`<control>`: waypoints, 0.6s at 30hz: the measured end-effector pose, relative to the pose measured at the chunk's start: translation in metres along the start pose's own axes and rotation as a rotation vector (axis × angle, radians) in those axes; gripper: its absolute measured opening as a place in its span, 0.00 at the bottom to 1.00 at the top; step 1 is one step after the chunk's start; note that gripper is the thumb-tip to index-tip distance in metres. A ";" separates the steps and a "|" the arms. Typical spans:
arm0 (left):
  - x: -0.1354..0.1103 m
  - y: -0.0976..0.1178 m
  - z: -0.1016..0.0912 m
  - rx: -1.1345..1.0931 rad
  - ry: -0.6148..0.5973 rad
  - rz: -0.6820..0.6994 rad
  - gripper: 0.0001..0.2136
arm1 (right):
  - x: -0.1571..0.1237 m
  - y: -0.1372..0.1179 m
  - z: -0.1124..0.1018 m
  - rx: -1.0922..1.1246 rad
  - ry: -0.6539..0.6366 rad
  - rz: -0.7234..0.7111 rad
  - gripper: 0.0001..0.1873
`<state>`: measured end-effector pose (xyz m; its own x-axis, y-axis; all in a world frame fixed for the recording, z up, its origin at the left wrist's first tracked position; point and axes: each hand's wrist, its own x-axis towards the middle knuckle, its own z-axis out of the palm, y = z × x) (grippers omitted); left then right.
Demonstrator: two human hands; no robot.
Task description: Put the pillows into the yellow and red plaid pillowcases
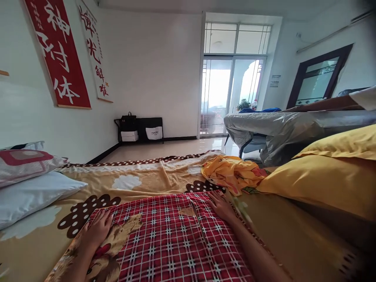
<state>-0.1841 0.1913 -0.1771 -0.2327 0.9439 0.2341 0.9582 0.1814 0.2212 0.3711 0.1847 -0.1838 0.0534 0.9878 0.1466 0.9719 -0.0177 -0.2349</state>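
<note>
A red plaid pillowcase or cloth with a printed bear [173,239] lies spread out in front of me on a tan patterned blanket [158,178]. My left hand [98,227] rests on its far left corner, fingers stretched forward. Near the far right corner, my right hand [221,205] lies flat with the fingers apart. A crease runs down the plaid cloth just left of my right hand. Beyond that hand sits a crumpled yellow-orange cloth [232,172].
White pillows [38,196] lie at the left and yellow pillows [329,176] are stacked at the right. Past the bed stands a plastic-covered table [264,121], with a person's arm [326,103] on it. Black bags [141,125] stand by the far wall, left of a glass door [217,94].
</note>
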 end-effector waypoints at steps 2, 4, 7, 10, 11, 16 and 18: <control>-0.007 0.021 -0.019 -0.080 0.028 0.087 0.23 | 0.000 0.000 0.001 0.021 0.026 -0.007 0.30; -0.029 0.063 -0.046 -0.217 0.070 0.287 0.24 | -0.001 -0.001 0.001 0.035 0.048 -0.009 0.30; -0.092 0.160 -0.084 -0.354 0.105 0.624 0.22 | -0.002 -0.004 -0.001 0.041 0.065 -0.012 0.29; -0.161 0.265 -0.094 -0.319 -0.121 1.032 0.23 | -0.004 -0.007 -0.003 0.040 0.072 -0.019 0.28; -0.179 0.294 -0.088 -0.291 -0.224 1.120 0.23 | -0.005 -0.008 -0.003 0.041 0.074 -0.020 0.28; -0.225 0.350 0.001 -0.190 -0.284 1.092 0.30 | -0.009 -0.008 -0.005 0.061 0.077 -0.046 0.28; -0.234 0.341 0.045 -0.151 -0.194 1.105 0.27 | -0.008 -0.006 -0.009 0.077 0.080 -0.077 0.28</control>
<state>0.2042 0.0450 -0.1991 0.7716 0.5952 0.2244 0.5894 -0.8017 0.0995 0.3672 0.1751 -0.1754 0.0008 0.9702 0.2425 0.9536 0.0722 -0.2923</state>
